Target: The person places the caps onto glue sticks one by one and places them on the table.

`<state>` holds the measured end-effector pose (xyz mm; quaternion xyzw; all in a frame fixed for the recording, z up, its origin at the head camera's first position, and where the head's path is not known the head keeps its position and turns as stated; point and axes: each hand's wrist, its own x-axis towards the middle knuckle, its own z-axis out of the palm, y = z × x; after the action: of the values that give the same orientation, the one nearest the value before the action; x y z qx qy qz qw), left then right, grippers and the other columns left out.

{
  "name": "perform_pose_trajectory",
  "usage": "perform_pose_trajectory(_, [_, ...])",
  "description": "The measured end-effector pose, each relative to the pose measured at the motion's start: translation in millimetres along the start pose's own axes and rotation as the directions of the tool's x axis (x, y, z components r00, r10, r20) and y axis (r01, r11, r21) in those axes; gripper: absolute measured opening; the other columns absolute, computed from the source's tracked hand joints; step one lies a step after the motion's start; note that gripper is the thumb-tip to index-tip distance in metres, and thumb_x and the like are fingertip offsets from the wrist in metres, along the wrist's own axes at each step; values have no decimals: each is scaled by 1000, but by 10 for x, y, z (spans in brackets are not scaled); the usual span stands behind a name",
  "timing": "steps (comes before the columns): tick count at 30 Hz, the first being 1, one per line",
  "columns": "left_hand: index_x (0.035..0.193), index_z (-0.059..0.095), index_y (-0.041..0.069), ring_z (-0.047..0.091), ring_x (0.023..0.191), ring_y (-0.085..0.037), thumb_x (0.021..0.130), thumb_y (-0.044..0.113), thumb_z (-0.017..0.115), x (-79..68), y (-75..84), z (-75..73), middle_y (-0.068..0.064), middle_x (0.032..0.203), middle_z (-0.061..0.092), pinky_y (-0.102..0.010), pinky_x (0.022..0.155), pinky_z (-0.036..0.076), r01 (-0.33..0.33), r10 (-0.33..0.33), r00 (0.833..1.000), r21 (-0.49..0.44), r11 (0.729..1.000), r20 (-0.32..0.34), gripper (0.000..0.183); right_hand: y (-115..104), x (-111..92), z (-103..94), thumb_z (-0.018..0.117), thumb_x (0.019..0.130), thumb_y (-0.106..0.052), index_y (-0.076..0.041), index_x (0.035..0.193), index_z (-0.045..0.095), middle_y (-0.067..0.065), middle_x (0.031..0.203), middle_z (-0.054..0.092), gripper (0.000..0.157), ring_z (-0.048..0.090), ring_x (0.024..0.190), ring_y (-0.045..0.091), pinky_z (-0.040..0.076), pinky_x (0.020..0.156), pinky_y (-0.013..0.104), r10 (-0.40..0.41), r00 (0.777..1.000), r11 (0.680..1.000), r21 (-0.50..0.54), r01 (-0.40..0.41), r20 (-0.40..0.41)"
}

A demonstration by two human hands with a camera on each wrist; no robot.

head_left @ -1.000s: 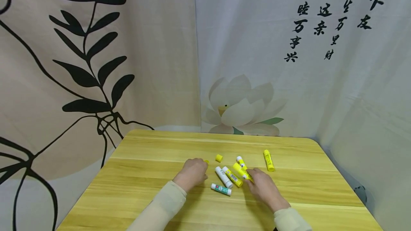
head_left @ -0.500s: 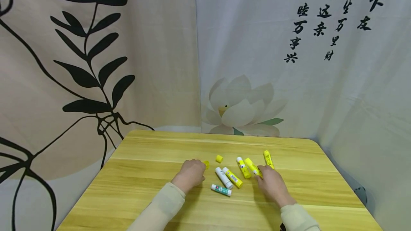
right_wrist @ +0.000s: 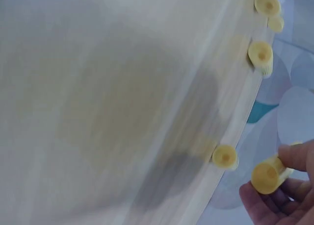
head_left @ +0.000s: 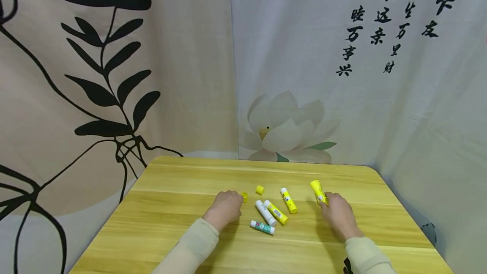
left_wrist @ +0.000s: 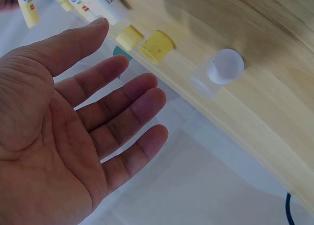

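Note:
My right hand grips a yellow glue stick between thumb and fingers at the table's right side. In the head view it overlaps the spot of a second yellow glue stick, which shows lying beside it as a yellow stick in the right wrist view. My left hand is empty, palm showing, fingers loosely extended, close to a yellow cap. Another yellow cap lies farther back. Near the left fingertips is a whitish, partly see-through cap, which the head view does not show.
Between the hands lie a white glue stick, a yellow one with a white end, another yellow one and a small green one. All are on the wooden table, with a printed curtain behind.
My right hand has carried the yellow glue stick rightward, away from the group, to the one lying at the right. The left hand has barely moved.

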<state>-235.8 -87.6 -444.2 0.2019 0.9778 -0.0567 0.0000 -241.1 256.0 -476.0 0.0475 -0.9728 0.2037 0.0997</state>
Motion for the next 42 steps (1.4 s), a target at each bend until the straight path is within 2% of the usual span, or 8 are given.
perform_pose_trajectory(5, [90,70,13,61,76,-18,85,28,77,5,-14,30,-1,79,62,-36,70,52,4,-4,1000,12,1000,-7,18,121,66,-82,62,94,-11,19,120,56,27,98,64,41,63,85,36,52,73,52,59,998,998,12,-59,-8])
perform_pose_trajectory(8, [91,70,12,61,76,-19,85,30,78,5,-20,29,-1,80,62,-37,71,52,11,-11,1000,5,1000,0,20,186,106,-96,61,93,-12,20,117,56,27,96,65,40,63,82,35,52,72,52,80,997,997,19,-80,-4])
perform_pose_trajectory(13, [93,70,13,61,77,-19,86,32,77,6,-29,24,-1,81,62,-37,72,52,16,-16,1000,6,1000,11,22,282,153,-66,60,93,-12,18,112,58,22,88,65,36,59,73,28,51,66,47,99,995,995,19,-100,19])
perform_pose_trajectory(17, [92,71,13,61,78,-19,86,32,77,-5,-31,29,-1,81,63,-37,72,52,18,-18,1000,-2,1000,6,21,336,191,-20,58,93,-13,13,100,60,13,79,61,27,53,66,25,47,60,41,111,993,994,15,-112,34])
perform_pose_trajectory(22, [91,71,12,61,77,-19,85,32,78,-24,-26,17,-2,81,64,-38,72,53,12,-12,1000,-18,1000,2,22,390,251,31,55,93,-13,7,88,59,9,72,57,21,50,62,24,44,56,37,141,988,990,12,-142,59])
perform_pose_trajectory(30, [90,71,12,61,75,-18,86,32,78,-39,-22,5,-1,80,64,-38,71,54,-10,10,1000,-6,1000,-13,21,441,331,66,54,94,-15,5,82,59,9,69,56,24,50,61,24,44,56,37,177,979,984,-16,-176,101])
perform_pose_trajectory(36, [89,70,11,62,76,-20,85,32,77,-40,-20,-28,-2,80,64,-39,72,54,1,-1,1000,-9,1000,0,22,451,346,76,54,96,-17,1,75,55,9,66,54,27,49,60,23,43,55,36,206,971,978,-9,-206,118])
perform_pose_trajectory(42, [88,69,12,62,76,-19,85,32,78,-48,-30,-24,-2,80,65,-39,72,54,-5,5,1000,-12,1000,-9,22,464,423,113,53,96,-18,6,81,58,12,70,56,28,51,64,26,47,61,41,237,961,971,-19,-237,139])
